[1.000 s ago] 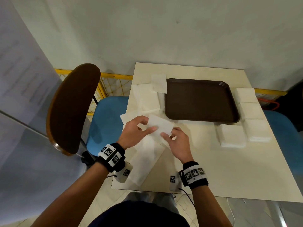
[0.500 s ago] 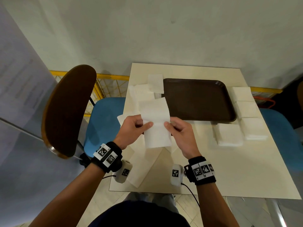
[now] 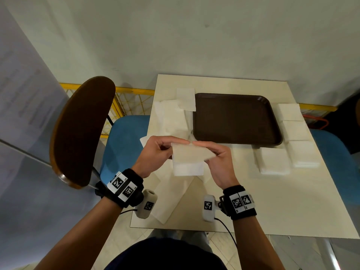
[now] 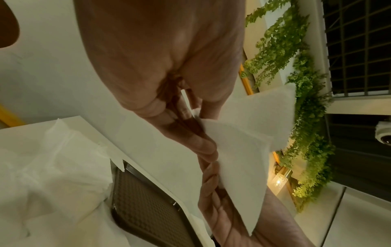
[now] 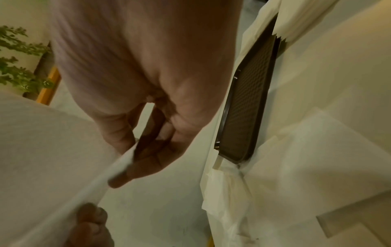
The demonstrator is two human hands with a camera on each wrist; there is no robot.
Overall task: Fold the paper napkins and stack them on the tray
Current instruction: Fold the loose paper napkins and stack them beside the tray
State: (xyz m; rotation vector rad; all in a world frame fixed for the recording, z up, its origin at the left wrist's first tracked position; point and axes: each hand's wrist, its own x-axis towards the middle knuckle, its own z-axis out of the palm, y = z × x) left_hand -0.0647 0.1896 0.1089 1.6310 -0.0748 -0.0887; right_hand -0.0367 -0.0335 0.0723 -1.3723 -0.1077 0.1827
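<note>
A white paper napkin (image 3: 188, 162) hangs above the table's near left, bent over along its top edge. My left hand (image 3: 157, 151) pinches its upper left corner and my right hand (image 3: 218, 154) pinches its upper right side. In the left wrist view the napkin (image 4: 243, 150) runs between my fingers (image 4: 203, 147). In the right wrist view the napkin (image 5: 46, 158) fills the left, with my thumb (image 5: 148, 165) against its edge. The dark brown tray (image 3: 235, 119) lies flat beyond my hands with nothing on it.
Loose unfolded napkins (image 3: 171, 121) lie left of the tray and under my hands. Folded napkin stacks (image 3: 272, 160) sit right of the tray along the table (image 3: 272, 201) edge. A brown-backed chair (image 3: 81, 129) with a blue seat stands at the left.
The napkin rose off the table, hung full length between both hands, and now its top half is bent over toward me. Both hands moved up and closer together.
</note>
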